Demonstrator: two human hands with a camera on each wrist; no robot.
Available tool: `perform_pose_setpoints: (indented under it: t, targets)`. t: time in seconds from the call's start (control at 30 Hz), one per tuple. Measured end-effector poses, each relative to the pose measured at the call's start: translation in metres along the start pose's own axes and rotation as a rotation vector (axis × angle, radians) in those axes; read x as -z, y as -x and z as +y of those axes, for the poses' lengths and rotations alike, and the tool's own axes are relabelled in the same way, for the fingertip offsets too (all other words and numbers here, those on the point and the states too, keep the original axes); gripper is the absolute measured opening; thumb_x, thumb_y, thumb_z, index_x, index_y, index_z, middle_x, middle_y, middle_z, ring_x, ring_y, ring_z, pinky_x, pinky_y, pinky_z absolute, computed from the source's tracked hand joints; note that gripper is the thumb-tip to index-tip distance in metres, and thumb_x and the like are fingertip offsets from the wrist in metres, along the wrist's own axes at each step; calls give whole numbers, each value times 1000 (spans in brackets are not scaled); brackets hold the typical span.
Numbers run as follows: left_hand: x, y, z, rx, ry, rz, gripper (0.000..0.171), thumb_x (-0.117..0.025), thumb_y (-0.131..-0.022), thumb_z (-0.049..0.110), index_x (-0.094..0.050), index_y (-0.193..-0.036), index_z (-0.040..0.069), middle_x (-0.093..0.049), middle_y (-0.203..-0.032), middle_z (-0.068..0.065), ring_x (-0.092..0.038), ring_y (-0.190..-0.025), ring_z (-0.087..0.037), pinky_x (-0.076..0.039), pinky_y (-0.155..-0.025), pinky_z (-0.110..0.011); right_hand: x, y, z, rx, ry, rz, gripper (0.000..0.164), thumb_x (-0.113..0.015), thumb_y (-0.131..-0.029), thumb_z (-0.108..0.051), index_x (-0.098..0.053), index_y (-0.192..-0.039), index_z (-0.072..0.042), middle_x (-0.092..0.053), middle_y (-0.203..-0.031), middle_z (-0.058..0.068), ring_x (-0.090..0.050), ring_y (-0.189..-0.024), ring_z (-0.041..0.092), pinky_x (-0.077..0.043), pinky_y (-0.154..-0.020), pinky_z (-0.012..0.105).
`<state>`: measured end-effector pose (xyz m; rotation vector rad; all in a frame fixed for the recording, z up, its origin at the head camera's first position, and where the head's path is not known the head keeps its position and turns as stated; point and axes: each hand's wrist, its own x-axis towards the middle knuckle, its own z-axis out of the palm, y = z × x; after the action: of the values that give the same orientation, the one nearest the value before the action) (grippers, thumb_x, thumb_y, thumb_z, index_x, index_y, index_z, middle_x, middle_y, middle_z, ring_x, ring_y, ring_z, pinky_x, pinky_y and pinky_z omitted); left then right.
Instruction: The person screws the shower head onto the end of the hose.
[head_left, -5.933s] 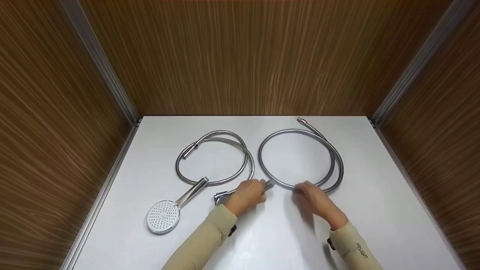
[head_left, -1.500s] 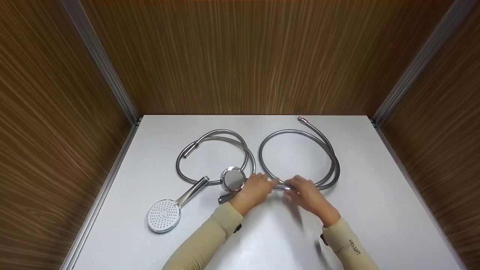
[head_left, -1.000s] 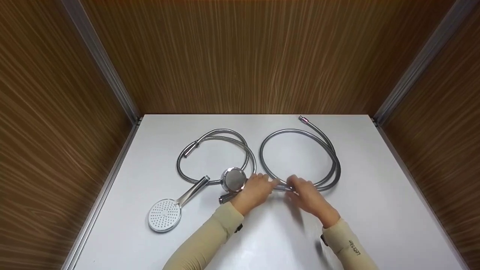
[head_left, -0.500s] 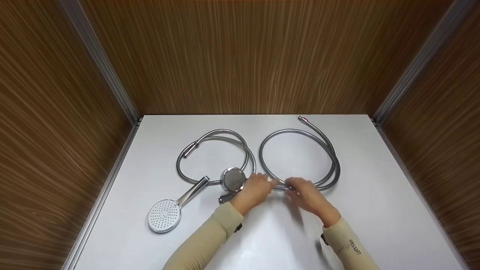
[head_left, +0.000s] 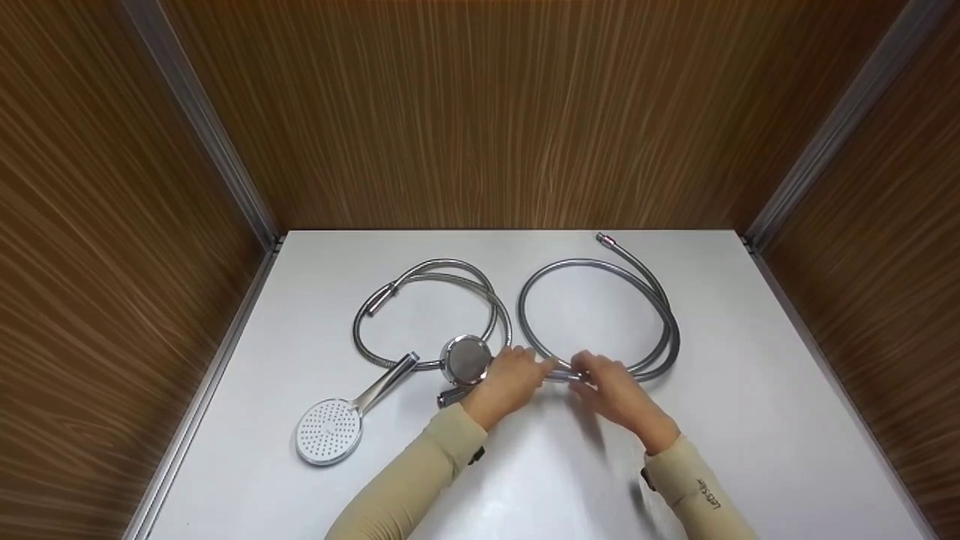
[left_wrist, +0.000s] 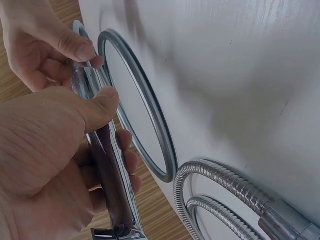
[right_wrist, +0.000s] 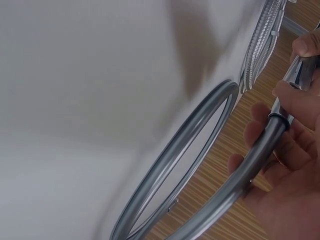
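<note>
My left hand grips the handle of a chrome handheld shower head, whose round mirrored disc shows beside the fingers in the head view. My right hand pinches the metal connector at one end of a smooth grey shower hose. Handle end and connector meet in line between the two hands. Fingers partly cover the joint, so how far it is threaded cannot be told. In the right wrist view the hose bends down from my right palm.
A second shower head lies on the left, its white nozzle face up. Its handle tip lies by a ribbed metal hose, coiled on the white tabletop. The grey hose's other end fitting lies near the wood-grain back wall.
Since the oldest frame, the held shower head has turned, and its handle has come together with the hose connector. Lately only my right fingers shift slightly around the joint.
</note>
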<state>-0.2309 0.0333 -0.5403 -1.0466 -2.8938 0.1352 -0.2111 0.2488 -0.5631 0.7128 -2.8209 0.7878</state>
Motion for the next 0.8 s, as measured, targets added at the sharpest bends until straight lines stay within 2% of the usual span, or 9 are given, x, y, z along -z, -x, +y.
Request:
perform_pose_setpoints:
  t: [0.13,0.27,0.57,0.8]
  targets:
    - [-1,1,1,5,-19,24,42,-71,-98,31,-64,-140,32,-75,-109,-5,-70,-100,-22,-55,-89,-34,1,3,1,32,-23,25,16,-76,-94,-5,-69,-108,-5,-72,-96,5,-67,-83,20,-56,-76,40]
    - [-1,1,1,6,-22,34,39,-71,-98,31,-66,-137,30,-75,-107,-5,-70,-98,-22,-55,-87,-33,1,3,1,54,-26,36,16,-76,-94,-5,-72,-109,-4,-72,-96,6,-68,-84,20,-57,-76,40]
    - [1,-2,1,15,-15,3,40,-70,-99,31,-65,-138,32,-76,-107,-4,-69,-98,-22,-54,-90,-34,2,1,-1,7,-7,4,28,-79,-91,-6,-70,-117,-4,-75,-100,7,-70,-87,22,-58,-80,44]
    - [3,-3,1,10,-18,-3,41,-70,-99,30,-63,-139,32,-75,-108,-4,-69,-99,-22,-54,-89,-34,2,0,0,11,-15,15,21,-76,-95,-9,-74,-116,-5,-77,-103,7,-72,-91,24,-58,-84,47]
